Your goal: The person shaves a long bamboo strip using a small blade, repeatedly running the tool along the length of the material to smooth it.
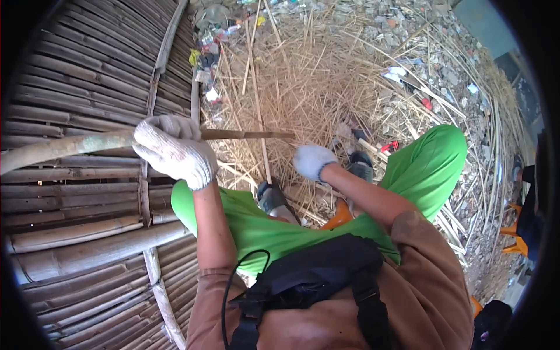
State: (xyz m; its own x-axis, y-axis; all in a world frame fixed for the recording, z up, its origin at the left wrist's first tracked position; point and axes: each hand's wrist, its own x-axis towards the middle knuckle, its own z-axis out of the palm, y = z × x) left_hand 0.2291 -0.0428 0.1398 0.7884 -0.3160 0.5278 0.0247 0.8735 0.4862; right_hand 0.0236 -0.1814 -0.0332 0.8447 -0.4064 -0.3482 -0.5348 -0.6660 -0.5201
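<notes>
A long bamboo pole (76,147) comes in from the left edge, slightly bent, with a greenish patch on it. My left hand (175,149), in a white knit glove, is wrapped round it above my left knee. Past that hand the pole runs on as a narrower, darker end (251,135) that stops over the straw. My right hand (315,162), gloved too, is closed just below and right of that tip, apart from it. Its fingers face away, so whatever they hold, if anything, is hidden.
Bamboo slats (81,210) form a wall or panel along my left. Straw-like bamboo shavings (303,81) and thin strips cover the ground, with rubble and litter around. Under me shows an orange stool (339,214). At the right edge another person sits near an orange stool (514,228).
</notes>
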